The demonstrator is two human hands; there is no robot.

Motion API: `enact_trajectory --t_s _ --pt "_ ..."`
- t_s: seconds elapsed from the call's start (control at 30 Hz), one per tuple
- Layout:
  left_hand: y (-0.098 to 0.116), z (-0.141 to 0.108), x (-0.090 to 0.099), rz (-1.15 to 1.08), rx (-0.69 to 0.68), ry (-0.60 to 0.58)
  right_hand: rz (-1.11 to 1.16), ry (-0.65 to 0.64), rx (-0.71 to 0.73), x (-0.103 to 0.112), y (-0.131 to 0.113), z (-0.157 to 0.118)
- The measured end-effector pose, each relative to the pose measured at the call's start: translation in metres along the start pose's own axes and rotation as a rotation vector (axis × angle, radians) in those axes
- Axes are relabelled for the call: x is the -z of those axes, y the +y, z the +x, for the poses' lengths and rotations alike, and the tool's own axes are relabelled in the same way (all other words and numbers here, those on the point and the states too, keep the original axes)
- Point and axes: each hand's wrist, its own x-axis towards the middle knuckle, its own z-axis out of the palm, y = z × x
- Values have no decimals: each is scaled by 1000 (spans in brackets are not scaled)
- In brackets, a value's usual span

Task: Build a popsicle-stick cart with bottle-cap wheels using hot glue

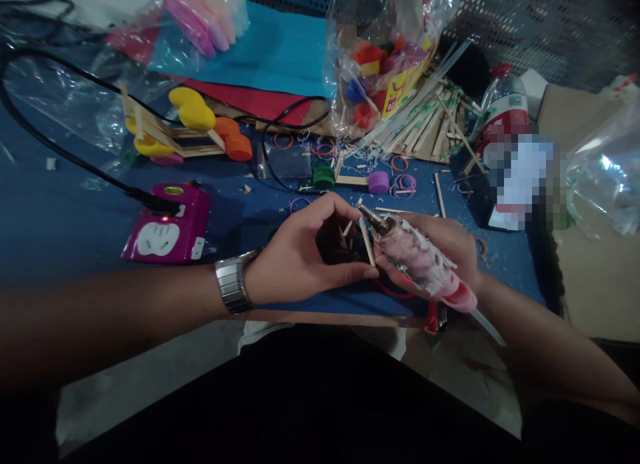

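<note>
My right hand (445,247) is wrapped round a pink hot glue gun (415,254), its metal nozzle tilted up and left, a clear glue stick (487,327) poking out of its back end. Between the thumb and fingers of my left hand (295,251), a short wooden stick (367,243) is held near the nozzle. Other small stick pieces show inside the curl of those fingers; how they join is hidden. Just beyond lie a green bottle cap (323,176) and a purple cap (379,182), with sticks between them.
A purple power socket box (173,224) with a black cable stands at left. Behind it sits a stick frame with yellow caps (193,109). Loose sticks (425,131), a bag of caps (370,84), a bottle (505,107) and cardboard (595,271) occupy the back and right.
</note>
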Motion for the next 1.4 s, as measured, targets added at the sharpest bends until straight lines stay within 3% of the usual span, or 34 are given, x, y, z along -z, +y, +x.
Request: enact_trajectory --t_s 0.97,1.4 --pt "-1 -3 -6 -7 -17 44 -60 78 78 -2 3 6" --pt "5 -3 -3 -29 7 -3 -117 103 -36 0 0 3"
